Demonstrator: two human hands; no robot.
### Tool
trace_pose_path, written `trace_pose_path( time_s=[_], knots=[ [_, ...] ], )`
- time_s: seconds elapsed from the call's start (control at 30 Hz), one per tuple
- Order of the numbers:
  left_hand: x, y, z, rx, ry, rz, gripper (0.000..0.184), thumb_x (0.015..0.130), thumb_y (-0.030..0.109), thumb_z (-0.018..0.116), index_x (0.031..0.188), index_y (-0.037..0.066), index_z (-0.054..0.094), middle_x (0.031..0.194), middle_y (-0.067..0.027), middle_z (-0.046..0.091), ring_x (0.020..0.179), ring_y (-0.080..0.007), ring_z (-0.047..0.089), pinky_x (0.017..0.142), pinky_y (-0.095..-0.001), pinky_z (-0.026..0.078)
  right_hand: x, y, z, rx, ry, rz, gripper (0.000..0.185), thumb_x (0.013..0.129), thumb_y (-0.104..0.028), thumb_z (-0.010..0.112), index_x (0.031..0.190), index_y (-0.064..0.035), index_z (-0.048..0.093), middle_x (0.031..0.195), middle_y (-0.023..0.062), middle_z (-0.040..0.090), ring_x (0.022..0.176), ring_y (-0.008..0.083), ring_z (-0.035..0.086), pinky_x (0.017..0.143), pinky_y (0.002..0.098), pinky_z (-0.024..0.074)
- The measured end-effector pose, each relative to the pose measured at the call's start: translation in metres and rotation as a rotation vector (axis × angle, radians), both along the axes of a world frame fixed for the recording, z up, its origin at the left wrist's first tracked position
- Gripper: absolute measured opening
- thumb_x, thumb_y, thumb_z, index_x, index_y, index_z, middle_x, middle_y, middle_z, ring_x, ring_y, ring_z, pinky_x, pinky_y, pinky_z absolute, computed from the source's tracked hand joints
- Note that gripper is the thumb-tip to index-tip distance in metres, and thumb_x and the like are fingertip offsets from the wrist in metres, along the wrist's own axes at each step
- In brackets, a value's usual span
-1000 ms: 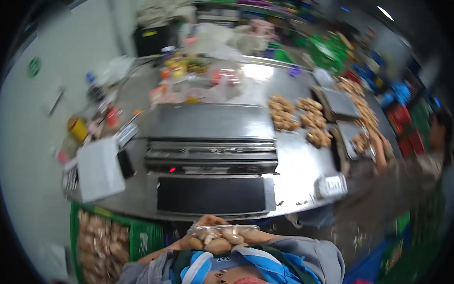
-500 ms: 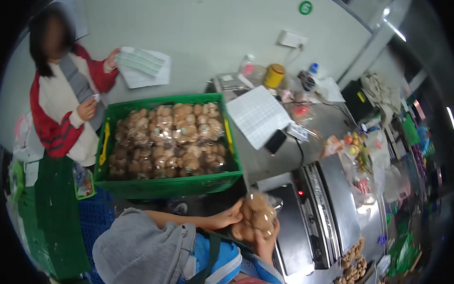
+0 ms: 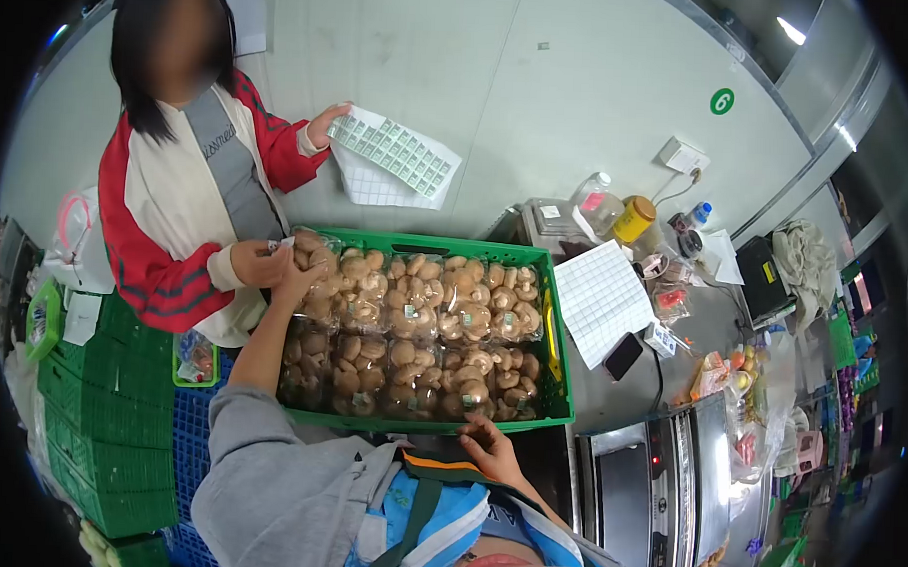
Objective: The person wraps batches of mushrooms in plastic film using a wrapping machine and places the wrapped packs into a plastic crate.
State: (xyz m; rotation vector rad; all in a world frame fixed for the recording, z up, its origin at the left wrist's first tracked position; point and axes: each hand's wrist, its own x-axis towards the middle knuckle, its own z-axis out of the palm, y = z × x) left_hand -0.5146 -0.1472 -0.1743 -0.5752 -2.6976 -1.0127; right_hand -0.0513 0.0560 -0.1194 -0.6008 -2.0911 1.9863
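My left hand (image 3: 296, 281) reaches to the back left corner of the green crate (image 3: 435, 245). Its fingers are closed on a clear-wrapped pack of mushrooms (image 3: 315, 247) there, partly hidden by the hand. Several similar mushroom packs (image 3: 413, 304) fill the crate in two rows, some with small labels. Just outside the crate's near rim, my right hand (image 3: 488, 451) holds nothing, its fingers loosely apart. A co-worker's hand (image 3: 259, 263), right beside my left hand, pinches something small and white. The co-worker's other hand (image 3: 327, 125) holds a sheet of green labels (image 3: 394, 153).
A metal table (image 3: 610, 389) to the right bears papers (image 3: 603, 301), a phone (image 3: 623, 356), a yellow jar (image 3: 633, 220) and a bottle (image 3: 589, 190). Nearer stands a machine with a flat dark plate (image 3: 621, 499). Stacked green crates (image 3: 109, 421) and a blue crate (image 3: 196, 444) are at the left.
The mushroom pack went from both my hands, near the machine, to the crate's back left corner with my left hand. My right hand let go. The co-worker's hand moved beside the pack.
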Motion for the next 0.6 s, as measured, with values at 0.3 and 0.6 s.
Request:
trace_pose_path(
  time_s=[0.3,0.6],
  knots=[
    [-0.023,0.014,-0.06,-0.068,0.336,-0.092,0.084,0.077,0.033,0.066,0.141,0.007,0.017,0.14,-0.0263,0.02,0.126,-0.0418,0.026,0.102,-0.0443,0.027,-0.015,-0.007,-0.018,-0.071,-0.077,-0.039,0.037,0.085,-0.009,0.06,0.12,-0.0017,0.05,0.093,0.0039,0.06,0.085,0.0088,0.056,0.076,0.0229,0.0452],
    [-0.024,0.019,-0.056,-0.086,-0.079,-0.081,0.087,0.073,0.038,0.07,0.14,0.011,0.021,0.123,-0.0264,0.044,0.11,-0.0383,0.046,0.091,-0.0438,0.038,-0.021,-0.012,-0.013,0.017,-0.129,-0.086,0.037,0.086,-0.013,0.061,0.119,-0.0011,0.05,0.093,0.0068,0.063,0.084,0.0106,0.058,0.075,0.0247,0.046]
  ],
)
